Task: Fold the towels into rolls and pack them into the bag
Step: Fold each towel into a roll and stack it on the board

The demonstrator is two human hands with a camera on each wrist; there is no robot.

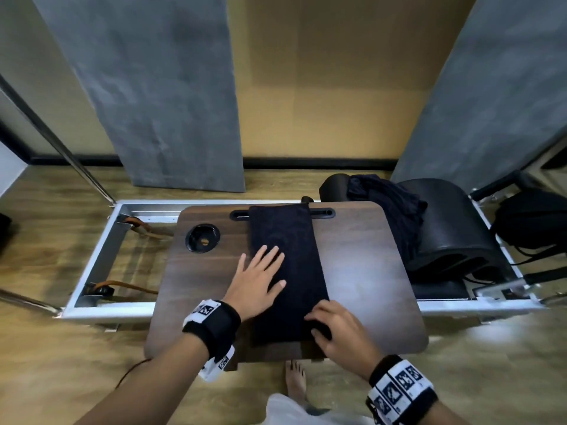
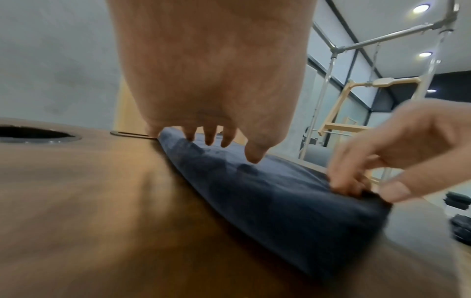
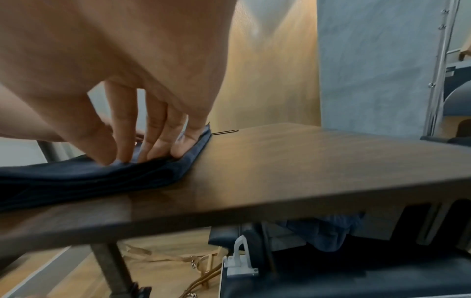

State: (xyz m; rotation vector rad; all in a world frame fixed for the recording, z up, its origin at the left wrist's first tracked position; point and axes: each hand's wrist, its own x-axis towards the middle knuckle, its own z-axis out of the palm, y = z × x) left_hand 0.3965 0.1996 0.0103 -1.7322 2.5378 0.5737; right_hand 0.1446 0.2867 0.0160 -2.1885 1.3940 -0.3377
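Observation:
A dark navy towel (image 1: 285,271), folded into a long narrow strip, lies lengthwise on the wooden lap table (image 1: 368,271). My left hand (image 1: 260,277) rests flat on its middle with the fingers spread; they show on the cloth (image 2: 211,139). My right hand (image 1: 334,326) curls over the towel's near right corner. There the fingers and thumb (image 2: 356,181) pinch the edge of the towel (image 2: 254,191). From the right wrist, those fingertips (image 3: 142,153) press into the layered towel (image 3: 76,177). More dark towels (image 1: 389,210) lie heaped on a black padded barrel. A black bag (image 1: 534,222) sits on the floor at far right.
The table has a round cup recess (image 1: 202,237) at the left and a slot along the far edge. It stands over a metal exercise frame (image 1: 101,256) with leather straps. A black padded barrel (image 1: 451,228) stands to the right. My bare foot (image 1: 296,381) is under the near edge.

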